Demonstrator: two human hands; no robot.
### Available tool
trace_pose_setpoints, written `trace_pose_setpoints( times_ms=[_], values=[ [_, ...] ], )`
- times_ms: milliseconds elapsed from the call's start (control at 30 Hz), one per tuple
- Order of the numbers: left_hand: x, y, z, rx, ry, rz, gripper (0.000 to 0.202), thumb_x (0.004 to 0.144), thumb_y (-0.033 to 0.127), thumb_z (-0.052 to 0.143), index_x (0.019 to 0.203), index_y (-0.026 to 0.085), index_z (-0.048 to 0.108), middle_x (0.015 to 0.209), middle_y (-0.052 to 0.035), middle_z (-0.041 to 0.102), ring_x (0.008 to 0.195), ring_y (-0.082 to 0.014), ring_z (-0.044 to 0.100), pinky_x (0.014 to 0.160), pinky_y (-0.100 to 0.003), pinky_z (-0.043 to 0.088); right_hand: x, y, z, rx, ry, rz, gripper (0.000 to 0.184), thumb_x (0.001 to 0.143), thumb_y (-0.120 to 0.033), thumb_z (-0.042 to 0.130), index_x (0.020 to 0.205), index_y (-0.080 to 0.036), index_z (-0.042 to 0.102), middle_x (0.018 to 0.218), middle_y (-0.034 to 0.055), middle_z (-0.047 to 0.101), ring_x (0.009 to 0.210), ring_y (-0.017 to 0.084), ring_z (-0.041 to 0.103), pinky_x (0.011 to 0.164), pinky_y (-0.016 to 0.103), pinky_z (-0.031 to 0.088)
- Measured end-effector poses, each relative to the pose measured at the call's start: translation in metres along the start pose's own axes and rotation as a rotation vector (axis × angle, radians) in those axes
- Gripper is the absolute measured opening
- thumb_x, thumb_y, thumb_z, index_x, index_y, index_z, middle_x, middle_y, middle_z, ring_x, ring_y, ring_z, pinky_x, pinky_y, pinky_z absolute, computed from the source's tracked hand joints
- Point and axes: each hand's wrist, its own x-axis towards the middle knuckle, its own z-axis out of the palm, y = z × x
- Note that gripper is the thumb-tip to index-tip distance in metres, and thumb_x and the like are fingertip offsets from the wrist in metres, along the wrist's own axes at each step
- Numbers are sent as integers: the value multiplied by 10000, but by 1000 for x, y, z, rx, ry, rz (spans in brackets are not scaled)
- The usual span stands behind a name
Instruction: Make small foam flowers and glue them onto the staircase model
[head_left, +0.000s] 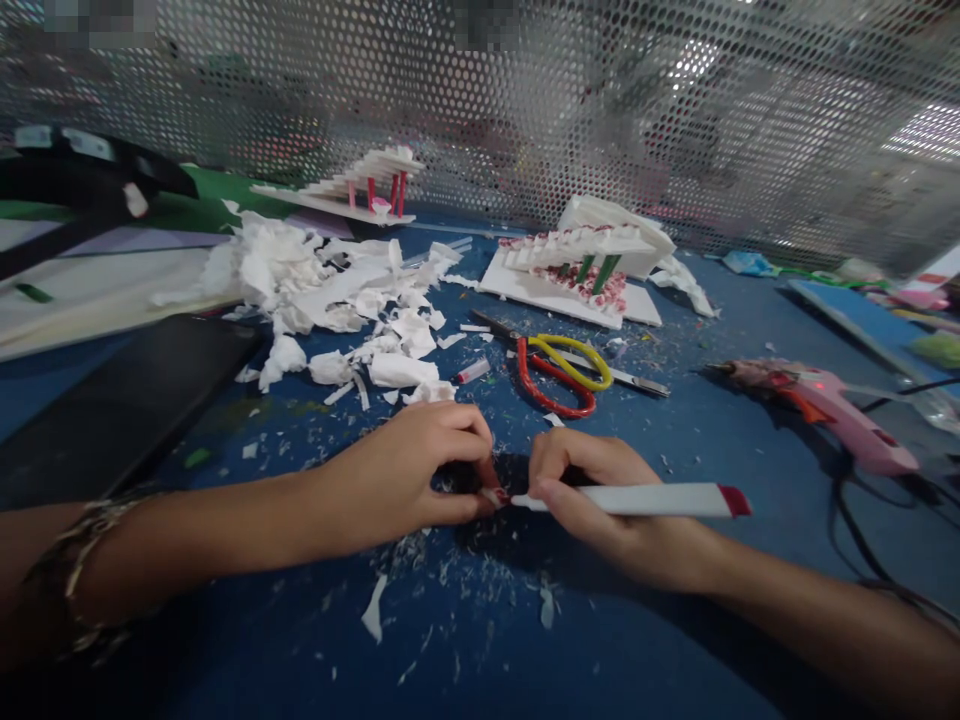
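Observation:
My right hand (600, 490) grips a white marker with a red end cap (652, 499), its tip pointing left. My left hand (409, 470) is closed in a pinch on a tiny piece (495, 494) right at the marker's tip; the piece is too small to name. Both hands rest on the blue table (675, 620), which is littered with white scraps. A bracelet (75, 570) is on my left wrist.
Two pairs of scissors, red (551, 390) and yellow (574, 360), lie just beyond my hands. A pink glue gun (825, 405) with its cord is at the right. White foam stair models (577, 265) (360, 185), a heap of white scraps (330, 290), a black slab (112, 400) and a perforated metal screen (525, 100) surround them.

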Motion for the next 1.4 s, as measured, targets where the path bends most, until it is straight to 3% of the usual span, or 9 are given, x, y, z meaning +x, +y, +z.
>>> trace_pose_setpoints(
  times_ms=[633, 1400],
  values=[
    [1, 2, 0, 23, 20, -3, 94, 736, 261, 556, 712, 176, 588, 801, 5, 528, 756, -128, 493, 672, -244, 340, 1, -1, 0, 4, -42, 12, 140, 762, -200, 440, 628, -169, 416, 567, -39, 445, 500, 58, 397, 467, 178, 328],
    [0, 4, 0, 7, 21, -14, 58, 722, 230, 564, 689, 185, 580, 813, 15, 538, 778, -128, 496, 709, -253, 323, 0, 2, 0, -2, 16, 70, 147, 774, -207, 402, 630, -174, 402, 570, -38, 429, 511, 70, 376, 472, 198, 312]
  ],
)
